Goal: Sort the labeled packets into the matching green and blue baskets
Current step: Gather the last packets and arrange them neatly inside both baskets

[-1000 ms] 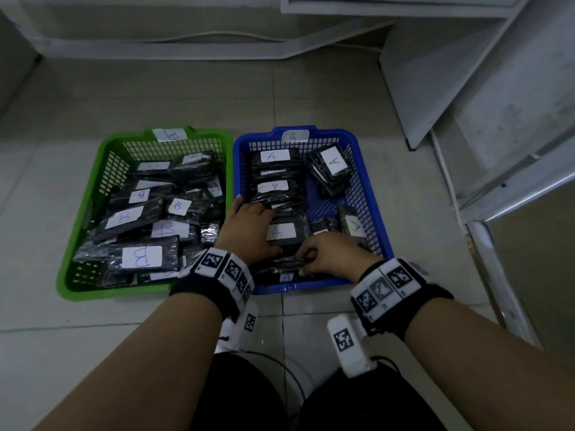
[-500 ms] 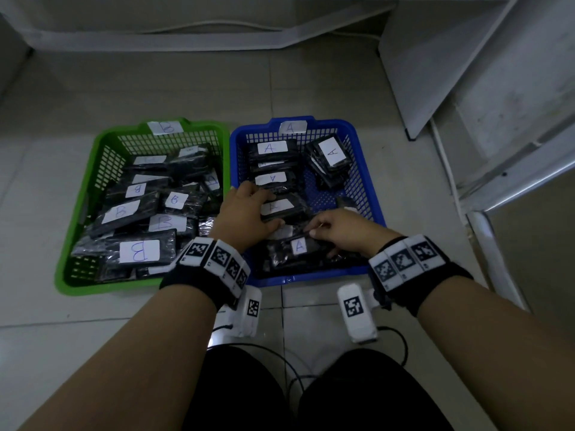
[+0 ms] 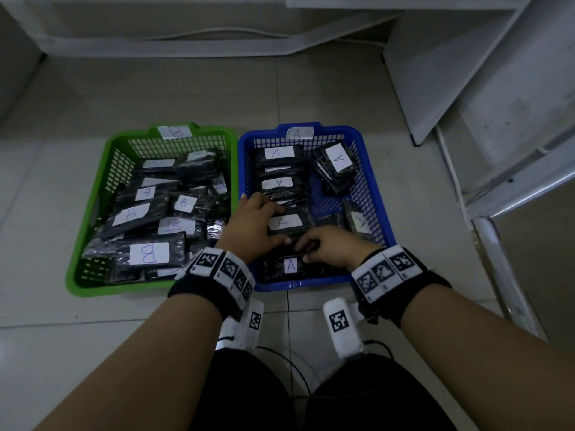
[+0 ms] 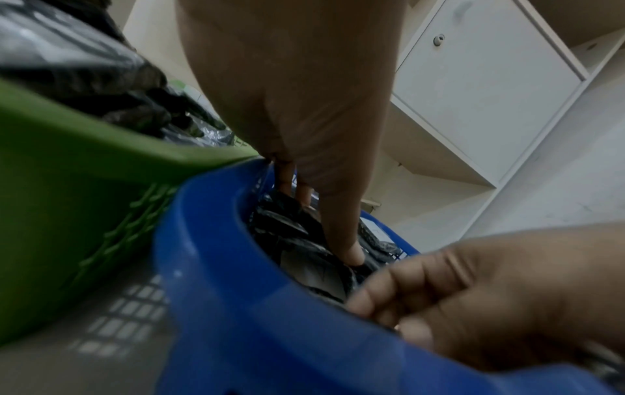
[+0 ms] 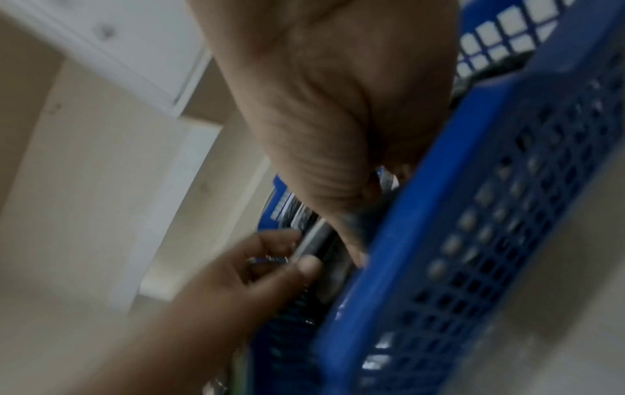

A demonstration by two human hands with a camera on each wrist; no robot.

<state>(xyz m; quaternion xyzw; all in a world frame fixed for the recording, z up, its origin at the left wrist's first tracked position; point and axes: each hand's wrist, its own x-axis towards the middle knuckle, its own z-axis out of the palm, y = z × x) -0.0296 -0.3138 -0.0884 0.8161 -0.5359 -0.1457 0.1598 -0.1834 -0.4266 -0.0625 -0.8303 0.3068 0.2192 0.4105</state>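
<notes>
Your two hands work inside the blue basket (image 3: 371, 181), a rectangular tub of glossy plastic with lattice walls. Your left hand (image 3: 252, 227) lies flat, fingers straight, pressing the near-left end of a black crinkly packet (image 3: 287, 223) whose white paper label reads A; its long axis runs side to side across the basket. Your right hand (image 3: 334, 247), fingers curled, pinches the thin edge of a dark packet near the basket's front wall. Touching the blue basket's left wall sits the green basket (image 3: 93, 213), the same lattice make, heaped with shiny B-labelled packets (image 3: 149, 253).
</notes>
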